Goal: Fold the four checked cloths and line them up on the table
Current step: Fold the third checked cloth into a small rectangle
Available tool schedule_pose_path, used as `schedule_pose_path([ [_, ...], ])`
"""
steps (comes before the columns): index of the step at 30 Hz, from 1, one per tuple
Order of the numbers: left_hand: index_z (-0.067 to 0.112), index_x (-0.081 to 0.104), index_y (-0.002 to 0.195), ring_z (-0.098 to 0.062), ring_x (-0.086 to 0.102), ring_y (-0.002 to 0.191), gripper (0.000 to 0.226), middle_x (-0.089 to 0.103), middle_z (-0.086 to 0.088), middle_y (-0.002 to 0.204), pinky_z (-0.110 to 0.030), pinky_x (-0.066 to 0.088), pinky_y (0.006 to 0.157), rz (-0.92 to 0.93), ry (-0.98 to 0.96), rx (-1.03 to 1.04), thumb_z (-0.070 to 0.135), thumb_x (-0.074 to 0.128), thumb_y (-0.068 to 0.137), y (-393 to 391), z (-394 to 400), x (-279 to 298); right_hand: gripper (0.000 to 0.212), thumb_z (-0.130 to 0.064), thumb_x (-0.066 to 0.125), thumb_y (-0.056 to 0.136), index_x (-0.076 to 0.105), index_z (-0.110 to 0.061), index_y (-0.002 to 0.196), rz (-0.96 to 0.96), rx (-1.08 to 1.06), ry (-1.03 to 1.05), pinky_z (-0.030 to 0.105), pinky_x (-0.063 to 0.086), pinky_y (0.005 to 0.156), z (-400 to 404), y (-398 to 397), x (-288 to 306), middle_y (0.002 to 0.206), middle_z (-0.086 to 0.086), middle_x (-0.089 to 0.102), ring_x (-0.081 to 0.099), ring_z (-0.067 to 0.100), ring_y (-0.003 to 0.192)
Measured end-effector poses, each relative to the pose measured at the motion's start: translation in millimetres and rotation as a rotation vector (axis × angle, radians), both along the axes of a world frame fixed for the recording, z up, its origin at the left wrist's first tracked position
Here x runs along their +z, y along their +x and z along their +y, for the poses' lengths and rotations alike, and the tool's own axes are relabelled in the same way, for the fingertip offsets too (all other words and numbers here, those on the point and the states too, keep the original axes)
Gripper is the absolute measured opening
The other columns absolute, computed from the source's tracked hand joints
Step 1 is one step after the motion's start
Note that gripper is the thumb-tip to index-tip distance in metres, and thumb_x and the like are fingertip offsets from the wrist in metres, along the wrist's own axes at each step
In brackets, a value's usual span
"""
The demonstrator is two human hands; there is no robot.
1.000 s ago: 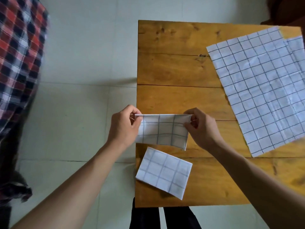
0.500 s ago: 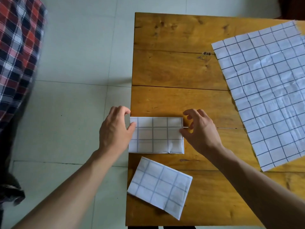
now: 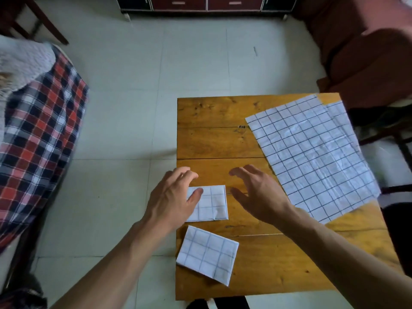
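A person's left hand (image 3: 171, 197) is hovering over the left part of a folded checked cloth (image 3: 211, 204), fingers spread and relaxed, thumb lying across the cloth's near-left squares, holding nothing; whether the palm is touching the fabric cannot be told. The right hand (image 3: 259, 195) is reaching just right of that same cloth, fingers straight and fanned apart, empty, its thumb pointing back toward the cloth's right edge without meeting it.

Below the left hand, toward the person, a second folded checked cloth (image 3: 208, 254) is lying tilted near the left edge of the wooden tabletop (image 3: 214, 139), apart from the first. Beyond and to the right of the right hand, an unfolded checked cloth (image 3: 312, 157) is lying spread flat and at an angle, its near corner passing just behind the right wrist. Another checked cloth (image 3: 340, 114) is peeking out from under its far right side, mostly covered.

Well left of the left hand, across the pale tiled floor (image 3: 133, 97), a red, black and white plaid blanket (image 3: 38, 139) is draping over a bed. Far beyond both hands, a dark cabinet (image 3: 205, 3) is standing against the wall, and a brown armchair (image 3: 367, 52) is sitting past the tabletop's far right corner.
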State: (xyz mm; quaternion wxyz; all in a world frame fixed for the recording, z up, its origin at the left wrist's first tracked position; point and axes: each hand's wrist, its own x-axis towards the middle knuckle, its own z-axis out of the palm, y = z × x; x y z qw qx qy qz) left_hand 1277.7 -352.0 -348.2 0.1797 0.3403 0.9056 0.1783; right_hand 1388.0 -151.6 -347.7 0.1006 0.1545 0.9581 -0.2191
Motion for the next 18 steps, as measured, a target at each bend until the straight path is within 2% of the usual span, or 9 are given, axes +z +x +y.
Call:
schedule_pose_path([
  [3,0.026,0.054,0.133,-0.014,0.044,0.129,0.04,0.047,0.007,0.144,-0.029,0.045,0.097,0.022,0.037,-0.068,0.045,0.053,0.097,20.4,3.3,53.9,0.053,-0.052,0.053,0.094,0.041,-0.032,0.141,-0.058,0.007,0.093,0.04,0.048,0.097,-5.9,26.5,58.5,0.143,-0.003,0.048,0.049,0.02,0.124],
  [5,0.027,0.053,0.135,-0.014,0.043,0.131,0.042,0.046,0.007,0.146,-0.03,0.044,0.099,0.023,0.067,-0.11,0.048,0.051,0.098,36.1,3.9,85.1,0.055,-0.055,0.051,0.094,0.038,-0.034,0.142,-0.072,-0.026,0.125,0.041,0.045,0.101,-11.3,51.2,94.0,0.146,-0.003,0.044,0.045,0.02,0.129],
  [12,0.026,0.052,0.139,-0.017,0.041,0.134,0.048,0.045,0.005,0.149,-0.035,0.044,0.103,0.042,0.21,-0.21,0.049,0.051,0.097,87.3,16.2,151.4,0.056,-0.055,0.051,0.094,0.04,-0.031,0.144,0.011,-0.301,0.16,0.045,0.041,0.106,-24.1,145.2,177.7,0.148,-0.002,0.042,0.041,0.023,0.135],
  [18,0.023,0.055,0.134,-0.018,0.047,0.126,0.045,0.052,0.003,0.141,-0.035,0.049,0.096,0.065,0.264,-0.391,0.048,0.056,0.095,140.0,49.3,181.8,0.059,-0.057,0.049,0.094,0.039,-0.028,0.144,0.045,-0.473,0.199,0.044,0.042,0.105,-13.3,230.5,228.6,0.148,0.001,0.043,0.044,0.025,0.133],
])
